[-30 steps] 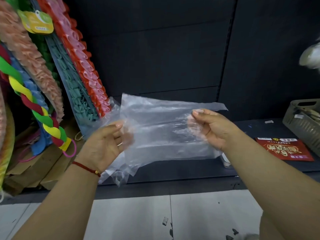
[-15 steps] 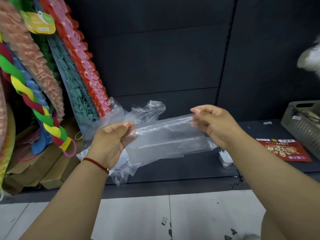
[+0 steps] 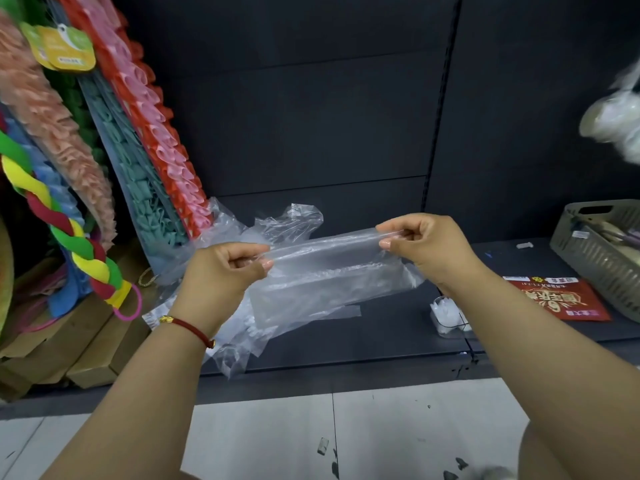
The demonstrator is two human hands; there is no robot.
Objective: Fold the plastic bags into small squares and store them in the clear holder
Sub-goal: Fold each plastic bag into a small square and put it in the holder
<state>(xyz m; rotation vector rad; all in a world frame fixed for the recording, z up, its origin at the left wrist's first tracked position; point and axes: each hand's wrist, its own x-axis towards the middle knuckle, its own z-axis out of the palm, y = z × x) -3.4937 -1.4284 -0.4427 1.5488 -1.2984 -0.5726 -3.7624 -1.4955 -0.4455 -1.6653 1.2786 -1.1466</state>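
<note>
A clear plastic bag (image 3: 332, 271), folded lengthwise into a long strip, hangs stretched between my two hands above the dark shelf. My left hand (image 3: 221, 275) pinches the strip's left end between thumb and fingers. My right hand (image 3: 426, 247) pinches the right end at its upper fold. Behind and below the strip lies a loose heap of other clear bags (image 3: 287, 220). A small clear holder (image 3: 448, 317) with white folded pieces inside stands on the shelf under my right forearm.
The dark shelf (image 3: 381, 344) runs across the view, with a grey slotted basket (image 3: 602, 251) and a red packet (image 3: 557, 299) at its right. Colourful foam and ribbon goods (image 3: 79, 188) and cardboard boxes (image 3: 93, 348) crowd the left. White bagged items (image 3: 613, 116) hang at upper right.
The wide bag has been folded downward into a narrow strip. Both hands have shifted from holding the sheet's sides to pinching the ends of the strip's top fold.
</note>
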